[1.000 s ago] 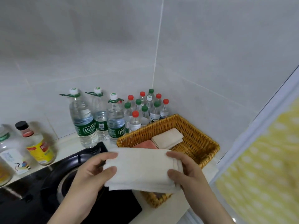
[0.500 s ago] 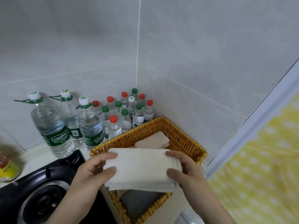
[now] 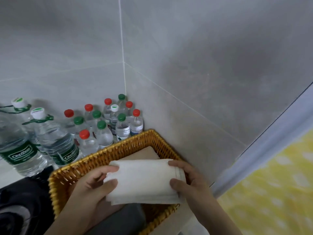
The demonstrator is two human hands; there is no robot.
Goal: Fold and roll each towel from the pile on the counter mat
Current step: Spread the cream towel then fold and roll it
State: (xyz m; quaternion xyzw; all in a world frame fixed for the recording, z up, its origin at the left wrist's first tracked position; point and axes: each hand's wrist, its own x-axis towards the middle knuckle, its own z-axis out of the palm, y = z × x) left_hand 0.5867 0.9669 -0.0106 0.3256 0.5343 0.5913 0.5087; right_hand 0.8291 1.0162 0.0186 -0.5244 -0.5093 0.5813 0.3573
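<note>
- A person holds a folded white towel (image 3: 144,180) with both hands over a wicker basket (image 3: 101,154) in the tiled corner of a kitchen counter.
- The towel's long axis runs left to right across the view, level or nearly so, with one short end in each hand. Neither hand is nearer; they share the load evenly.
- The left hand (image 3: 91,187) grips the left end, thumb laid on top and fingers curled underneath.
- The right hand (image 3: 189,182) clasps the right end, thumb on the upper face and fingers wrapped round the stitched edge.
- The basket lies directly beneath the towel and a little beyond the hands, so the coming move is likely a straight drop down and slightly forward.
- Inside the basket, a tan towel (image 3: 144,154) rests at the far side and a grey towel (image 3: 123,217) at the near side. The white towel hides whatever gap lies between them.
- The white towel looks soft and thick, with several layers stacked along its near edge. It appears flat-folded rather than rolled, though the angle leaves that uncertain.
- Water bottles (image 3: 105,133) with red and green caps stand packed in the corner just behind the basket, and a black stove (image 3: 20,200) sits to its left.
</note>
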